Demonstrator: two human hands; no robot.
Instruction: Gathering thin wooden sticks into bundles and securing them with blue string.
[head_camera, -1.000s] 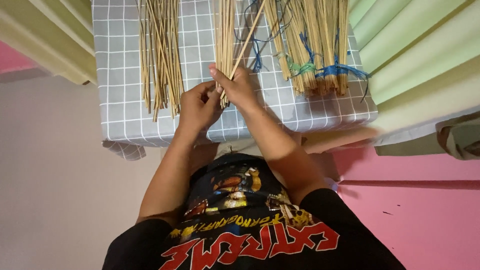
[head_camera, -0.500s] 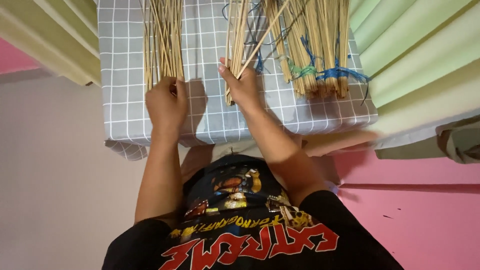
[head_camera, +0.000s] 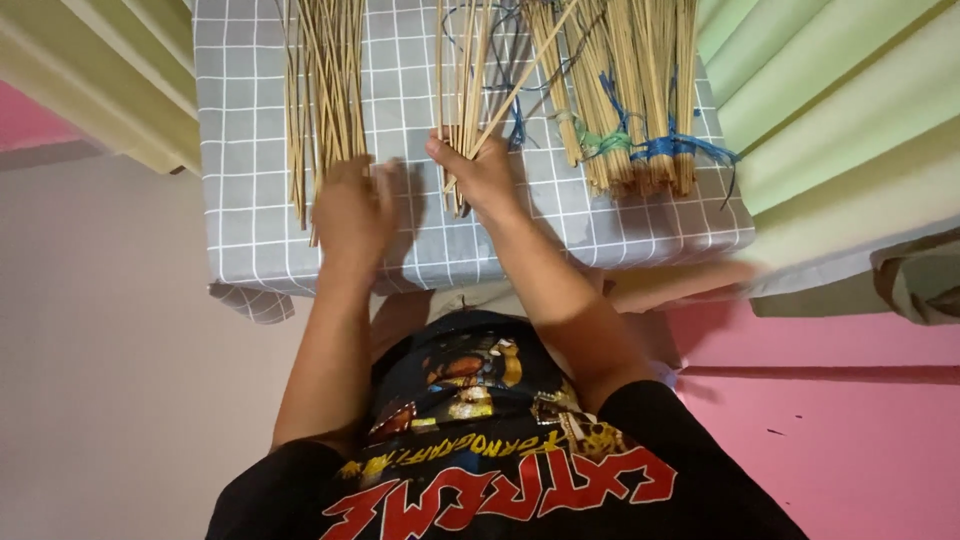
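Sticks (head_camera: 462, 90), a thin bundle, stand in our right hand (head_camera: 480, 175), whose grip closes round their lower ends above the grey checked worktop (head_camera: 420, 230). Our left hand (head_camera: 352, 212), blurred, hovers beside loose sticks (head_camera: 322, 90); its grip we cannot tell.

No packages, labels, signs or screens are seen anywhere in the frame.

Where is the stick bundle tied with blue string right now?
In the head view, the tied bundle lies at the right end of the grey checked cloth, right of the right hand, untouched by either hand.
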